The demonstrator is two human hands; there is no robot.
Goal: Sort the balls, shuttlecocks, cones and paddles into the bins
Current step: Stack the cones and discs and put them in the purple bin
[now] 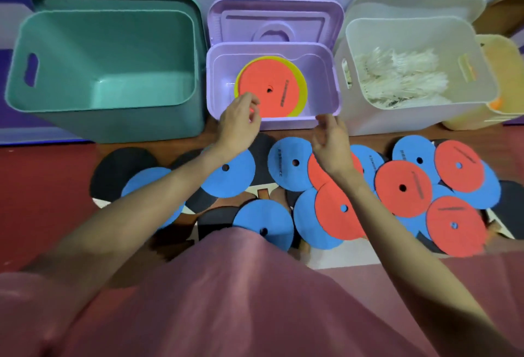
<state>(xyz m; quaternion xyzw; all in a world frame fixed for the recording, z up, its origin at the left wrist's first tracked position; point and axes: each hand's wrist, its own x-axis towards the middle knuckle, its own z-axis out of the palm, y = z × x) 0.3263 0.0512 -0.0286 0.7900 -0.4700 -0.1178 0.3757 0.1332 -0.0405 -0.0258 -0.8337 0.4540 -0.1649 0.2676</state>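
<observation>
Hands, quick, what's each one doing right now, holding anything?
Left hand: open, loosely curled over the purple bin, holding nothing.
Right hand: open, fingers relaxed, holding nothing.

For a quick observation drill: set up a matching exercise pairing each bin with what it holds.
Bins:
1. Green bin
2. Purple bin
3. White bin

Contents:
A. Shuttlecocks
B. Nothing visible
C. Red disc on a yellow disc

Pairs: 1-B, 2-C, 3-A
</observation>
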